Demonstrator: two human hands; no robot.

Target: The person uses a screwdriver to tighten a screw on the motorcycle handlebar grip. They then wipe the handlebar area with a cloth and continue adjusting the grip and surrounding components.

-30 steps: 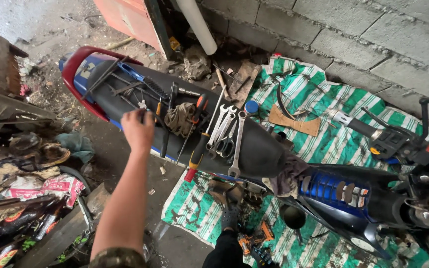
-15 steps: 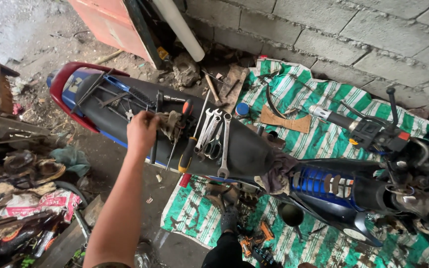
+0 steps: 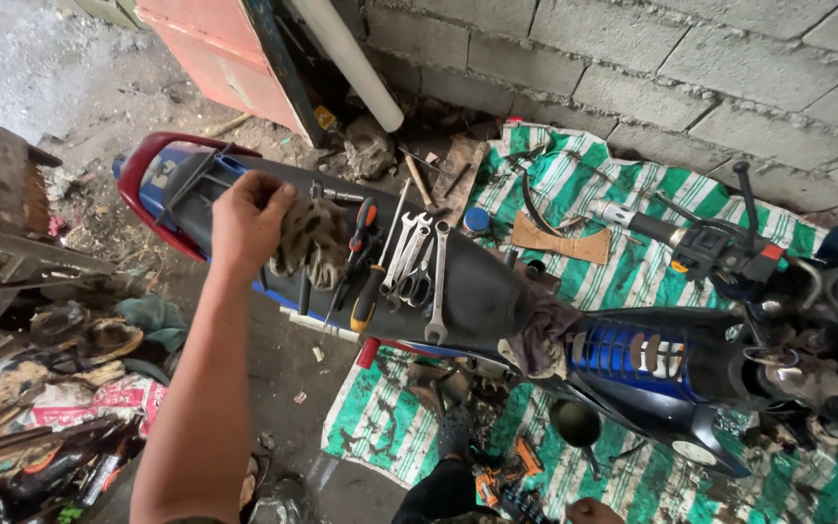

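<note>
My left hand (image 3: 244, 221) is out over the black motorcycle seat (image 3: 467, 291), fingers curled shut on the edge of a dirty brown rag (image 3: 314, 243) that lies crumpled on the seat just beside my knuckles. My fingertips are tucked under, so I cannot see whether anything else sits in the grip. My right hand (image 3: 594, 510) barely shows: only a bit of it pokes in at the bottom edge, cut off by the frame, and I cannot tell whether it is closed or slack.

The seat serves as my tool tray. Right of the rag lie an orange-handled screwdriver (image 3: 367, 296), a dark pair of pliers with a red spot (image 3: 365, 221), and a fan of silver spanners (image 3: 417, 254), some overlapping so I cannot count them. A second, purplish rag (image 3: 540, 335) is draped where the seat meets the blue tank (image 3: 632, 354).

Under the bike is a green-and-white striped tarp (image 3: 584, 194), with a brown cardboard piece (image 3: 560, 240) on it. A small dark bowl (image 3: 574, 422) sits on the tarp below the tank; its contents are too dark to make out. The handlebar (image 3: 671, 233) runs right, and the front of the bike is cut off.
</note>
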